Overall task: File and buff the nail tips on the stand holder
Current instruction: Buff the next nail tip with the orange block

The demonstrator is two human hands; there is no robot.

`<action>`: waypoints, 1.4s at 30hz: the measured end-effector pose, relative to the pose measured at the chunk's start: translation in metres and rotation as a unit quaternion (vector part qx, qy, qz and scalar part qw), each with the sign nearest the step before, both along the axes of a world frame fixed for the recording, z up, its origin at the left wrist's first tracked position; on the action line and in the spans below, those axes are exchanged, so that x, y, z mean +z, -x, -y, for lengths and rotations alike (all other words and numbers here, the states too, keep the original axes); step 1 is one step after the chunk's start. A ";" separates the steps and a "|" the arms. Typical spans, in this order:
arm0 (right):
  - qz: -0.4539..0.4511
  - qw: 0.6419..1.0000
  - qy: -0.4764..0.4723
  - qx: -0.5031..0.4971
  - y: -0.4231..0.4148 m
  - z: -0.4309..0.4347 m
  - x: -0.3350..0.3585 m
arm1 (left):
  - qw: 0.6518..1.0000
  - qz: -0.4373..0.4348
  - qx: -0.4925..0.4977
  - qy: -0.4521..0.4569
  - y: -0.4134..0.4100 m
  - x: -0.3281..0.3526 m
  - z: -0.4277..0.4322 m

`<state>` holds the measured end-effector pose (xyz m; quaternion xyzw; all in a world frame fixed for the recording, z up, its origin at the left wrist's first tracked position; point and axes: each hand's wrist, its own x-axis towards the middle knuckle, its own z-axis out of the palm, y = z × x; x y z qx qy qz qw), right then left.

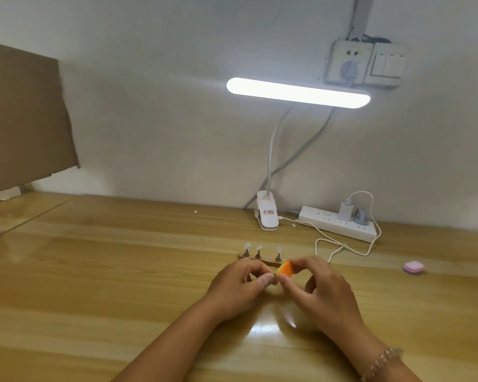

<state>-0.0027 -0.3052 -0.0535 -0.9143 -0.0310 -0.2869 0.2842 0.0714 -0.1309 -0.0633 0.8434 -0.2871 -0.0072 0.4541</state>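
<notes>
Nearby, power strip (340, 223), lamp clip (268, 215); perhaps a pink case (413, 268).

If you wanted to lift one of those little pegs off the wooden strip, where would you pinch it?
Probably by the dark cone base of the middle peg, pinching from above across its sides. The pale nail tip on top looks thin and tilted, so it is best left untouched. The stand holder lies flat, leaving the sides free.

Left hand (240, 282) and right hand (320, 288) pinched, fingertips meeting.
</notes>
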 end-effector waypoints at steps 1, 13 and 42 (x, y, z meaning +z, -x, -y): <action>0.002 1.000 0.003 -0.009 0.000 0.001 0.000 | 1.000 0.001 -0.003 0.001 0.000 0.000 0.000; -0.019 0.999 0.009 0.042 0.005 -0.005 0.000 | 0.999 0.011 -0.023 0.027 -0.002 -0.004 -0.001; -0.018 1.000 -0.015 0.021 0.001 -0.001 -0.001 | 1.000 0.024 -0.011 -0.011 0.000 -0.007 0.000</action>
